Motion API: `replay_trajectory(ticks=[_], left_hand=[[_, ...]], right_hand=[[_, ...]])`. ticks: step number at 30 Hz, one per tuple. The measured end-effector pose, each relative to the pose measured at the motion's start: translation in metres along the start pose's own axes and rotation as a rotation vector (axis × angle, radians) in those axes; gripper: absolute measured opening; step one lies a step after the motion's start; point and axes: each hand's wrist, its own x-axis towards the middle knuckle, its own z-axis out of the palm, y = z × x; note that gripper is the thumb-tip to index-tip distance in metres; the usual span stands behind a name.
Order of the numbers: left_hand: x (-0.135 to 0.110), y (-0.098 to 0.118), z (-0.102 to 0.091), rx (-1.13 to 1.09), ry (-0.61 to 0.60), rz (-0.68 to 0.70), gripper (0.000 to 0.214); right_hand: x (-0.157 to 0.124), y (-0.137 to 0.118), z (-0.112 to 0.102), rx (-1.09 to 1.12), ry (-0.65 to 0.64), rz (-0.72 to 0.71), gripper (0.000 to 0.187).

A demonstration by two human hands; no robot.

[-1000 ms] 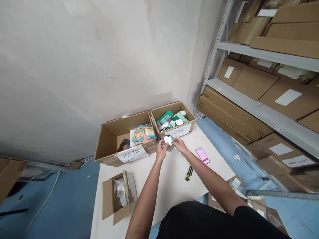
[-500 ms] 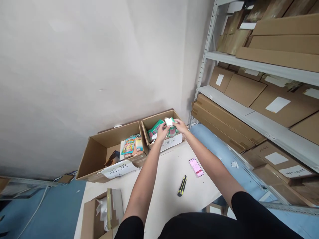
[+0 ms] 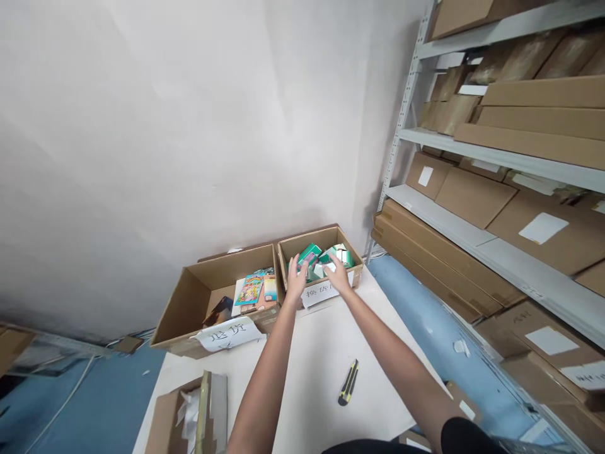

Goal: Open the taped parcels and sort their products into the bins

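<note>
My left hand [image 3: 295,280] reaches over the front of the smaller cardboard box [image 3: 352,237], fingers apart and nothing held. Beside it, my right hand [image 3: 337,275] hovers over the same box, also open with spread fingers. Between and behind the hands lie several green-and-white small cartons [image 3: 310,253], partly covered by my fingers. Whether my fingertips touch any carton is unclear. A handwritten paper label [image 3: 319,292] hangs on the box's front wall.
On the left stands a larger cardboard box [image 3: 189,291] with colourful booklets [image 3: 250,289] inside. A black-and-yellow utility knife [image 3: 348,382] lies on the white table [image 3: 312,353]. An opened carton [image 3: 161,416] sits front left. Shelving [image 3: 399,135] with cardboard boxes stands right.
Both hands have let go of the green-and-white carton, which now rests among the others in the smaller box. The view has tilted up, and the phone is out of sight.
</note>
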Motion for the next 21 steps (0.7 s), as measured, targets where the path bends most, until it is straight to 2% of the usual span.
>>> replay_trajectory(ticks=[4, 9, 11, 13, 15, 17, 19, 21], left_hand=[[-0.069, -0.048, -0.109, 0.061, 0.137, -0.072, 0.061], [-0.182, -0.099, -0.259, 0.296, 0.313, -0.279, 0.049], [-0.232, -0.117, -0.313, 0.402, 0.300, -0.312, 0.037], [-0.283, -0.136, -0.358, 0.527, 0.248, -0.325, 0.027], [-0.330, -0.156, -0.393, 0.654, 0.181, -0.342, 0.021], [-0.370, -0.176, -0.415, 0.721, 0.080, -0.375, 0.024], [-0.401, -0.193, -0.426, 0.691, -0.045, -0.434, 0.038], [-0.420, -0.205, -0.427, 0.628, -0.122, -0.501, 0.053]], right_hand=[[-0.101, 0.008, 0.086, 0.011, -0.171, 0.047, 0.057], [-0.212, -0.001, 0.180, -0.057, -0.467, 0.104, 0.055], [-0.253, -0.006, 0.218, -0.076, -0.558, 0.127, 0.052], [-0.297, -0.012, 0.256, -0.068, -0.664, 0.146, 0.046], [-0.344, -0.017, 0.292, -0.073, -0.792, 0.104, 0.043], [-0.388, -0.019, 0.320, -0.169, -0.900, -0.002, 0.044], [-0.425, -0.017, 0.336, -0.376, -0.966, -0.107, 0.050], [-0.451, -0.011, 0.338, -0.601, -0.996, -0.151, 0.057]])
